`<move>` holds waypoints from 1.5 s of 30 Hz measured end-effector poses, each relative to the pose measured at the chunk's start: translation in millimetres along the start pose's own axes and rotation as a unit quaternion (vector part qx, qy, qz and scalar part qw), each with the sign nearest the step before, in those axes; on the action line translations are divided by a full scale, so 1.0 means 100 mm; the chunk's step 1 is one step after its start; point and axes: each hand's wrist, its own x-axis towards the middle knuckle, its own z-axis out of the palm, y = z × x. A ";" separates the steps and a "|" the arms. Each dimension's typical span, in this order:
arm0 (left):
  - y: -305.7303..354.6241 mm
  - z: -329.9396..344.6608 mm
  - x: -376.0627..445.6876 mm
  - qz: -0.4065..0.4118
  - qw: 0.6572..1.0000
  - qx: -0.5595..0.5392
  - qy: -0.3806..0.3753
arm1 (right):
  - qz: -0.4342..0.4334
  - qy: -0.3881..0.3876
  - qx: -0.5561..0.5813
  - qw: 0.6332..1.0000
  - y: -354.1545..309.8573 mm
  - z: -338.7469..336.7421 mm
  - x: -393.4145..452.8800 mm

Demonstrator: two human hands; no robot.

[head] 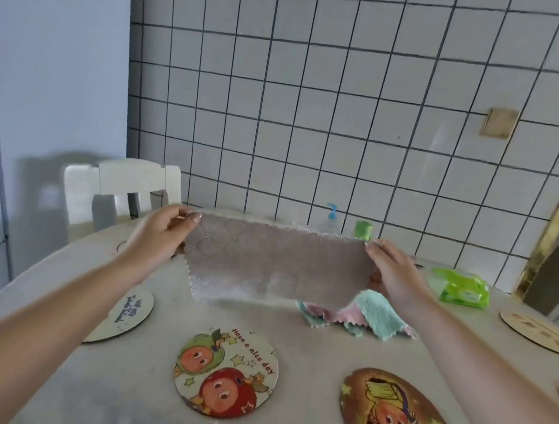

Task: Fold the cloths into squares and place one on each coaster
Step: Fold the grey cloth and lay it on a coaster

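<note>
Held cloth (278, 261): pale pinkish-beige, embossed with a scalloped pattern, zigzag-cut edges; stretched wide in the air above the desk (311, 350), top edge taut, lower edge hanging free with a slight sag at its right corner.
Left hand (159, 236): fingers (191, 217) pinching the cloth's upper left corner, thumb on the near side.
Right hand (391, 271): fingers pinching the upper right corner, thumb on the near face.
Cloth pile (363, 313): crumpled mint-green and pink cloths, lying on the desk just behind and below the held cloth's right corner.
Near coasters: round, bare; one with two cartoon fruit faces and "Have a nice day" (225, 372) in the middle, a darker yellow-brown cartoon one (396, 415) to its right.
Side coasters: pale one with handwriting (125, 315) on the left; tan one (537, 332) on the right, print too blurred to read.
Back of desk: clear pump bottle with blue top (330, 220), green wipes pack (461, 287).
Beyond: white chair (121, 187), tiled wall (345, 100).
</note>
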 end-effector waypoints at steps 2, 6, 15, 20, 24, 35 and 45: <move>-0.14 0.00 -0.29 -0.057 0.998 -0.014 -0.029 | 0.033 -0.027 -0.031 0.999 0.19 0.03 -0.21; -0.38 -0.06 -0.82 -0.189 0.971 -0.067 -0.127 | 0.133 -0.117 -0.016 0.984 0.45 0.03 -0.59; -0.65 -0.12 -1.07 -0.299 0.933 -0.050 -0.197 | 0.244 -0.204 -0.046 0.947 0.80 0.03 -0.76; -0.75 0.00 -0.87 -0.260 0.948 0.013 -0.183 | 0.192 -0.179 -0.170 0.950 0.90 0.14 -0.59; -0.86 0.08 -0.69 -0.188 0.951 0.137 -0.202 | 0.132 -0.161 -0.254 0.945 1.02 0.20 -0.41; -1.04 0.26 -0.34 -0.181 0.940 0.181 -0.225 | 0.131 -0.136 -0.283 0.940 1.24 0.22 -0.17; -1.11 0.37 -0.20 -0.175 0.925 0.240 -0.239 | 0.142 -0.113 -0.288 0.940 1.32 0.25 -0.08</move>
